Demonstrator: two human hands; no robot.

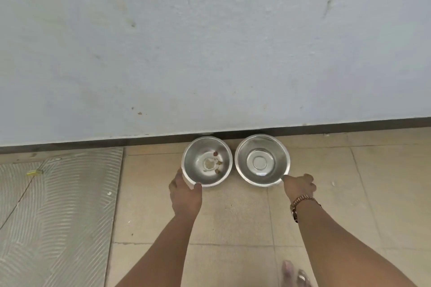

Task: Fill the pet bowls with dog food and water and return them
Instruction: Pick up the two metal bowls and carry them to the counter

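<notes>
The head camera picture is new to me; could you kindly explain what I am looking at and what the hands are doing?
The camera sits on a person's head, looking down at their bare arms. Two steel bowls stand side by side on the tiled floor against a wall. The left hand grips the rim of the left bowl, which holds a few kibble pieces. The right hand, with a wristwatch, pinches the rim of the right bowl, which looks empty. A ribbed mat lies to the left.
</notes>
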